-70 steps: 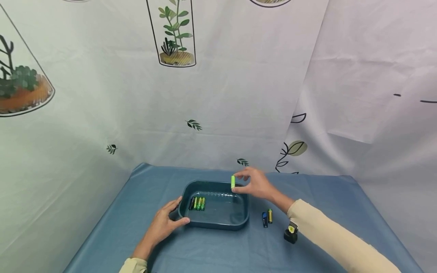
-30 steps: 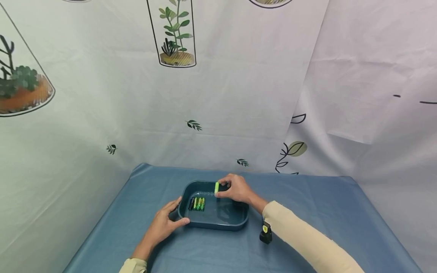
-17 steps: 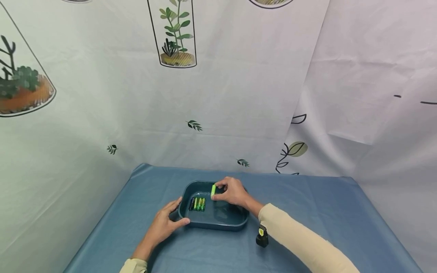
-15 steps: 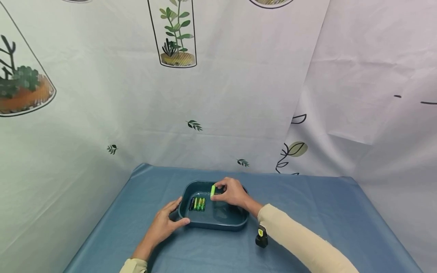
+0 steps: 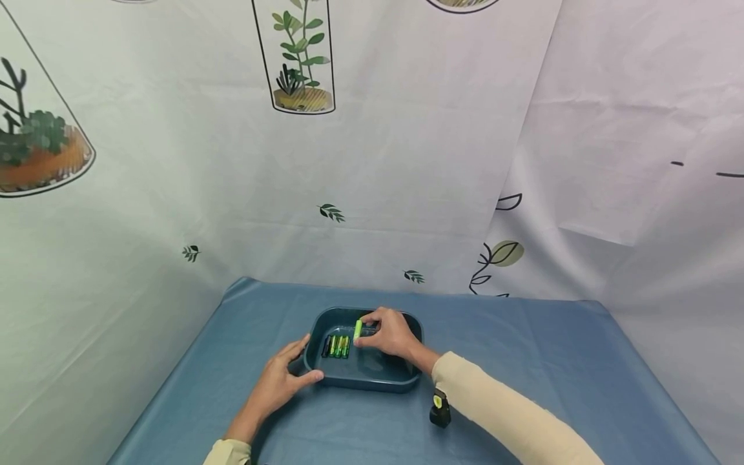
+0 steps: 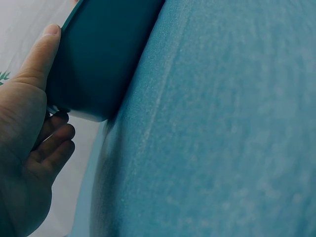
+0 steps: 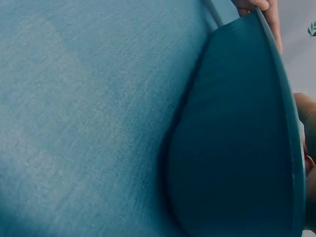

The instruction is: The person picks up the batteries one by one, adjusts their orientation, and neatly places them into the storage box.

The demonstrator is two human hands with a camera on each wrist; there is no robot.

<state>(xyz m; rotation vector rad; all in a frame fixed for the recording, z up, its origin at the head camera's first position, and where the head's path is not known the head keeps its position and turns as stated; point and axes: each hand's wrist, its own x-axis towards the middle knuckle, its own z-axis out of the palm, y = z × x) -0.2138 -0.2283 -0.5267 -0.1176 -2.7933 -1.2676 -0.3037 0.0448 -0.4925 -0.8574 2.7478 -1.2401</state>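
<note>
In the head view a dark teal rectangular dish [image 5: 372, 385] with rounded corners sits on the table. My left hand [image 5: 278, 382] holds its near left corner, thumb at the front wall and index finger along the left side. The left wrist view shows that thumb against the dish wall [image 6: 98, 54], with the other fingers bent below. Several batteries [image 5: 337, 347] lie side by side inside, at the left. Just right of that row, my right hand [image 5: 392, 332] pinches a lime-green battery [image 5: 357, 330] upright between thumb and fingers. In the right wrist view the dish wall [image 7: 232, 133] hides most of that hand.
A blue cloth [image 5: 523, 349] covers the table. White printed fabric [image 5: 383, 161] stands behind it and at the sides. A small black device [image 5: 440, 410] hangs at the right wrist. The right sleeve [image 5: 506, 407] covers the spot where two loose batteries lay earlier.
My right hand has carried the lime-green battery from above the dish's far right rim leftward and down, close to the battery row. The left hand and dish have stayed put.
</note>
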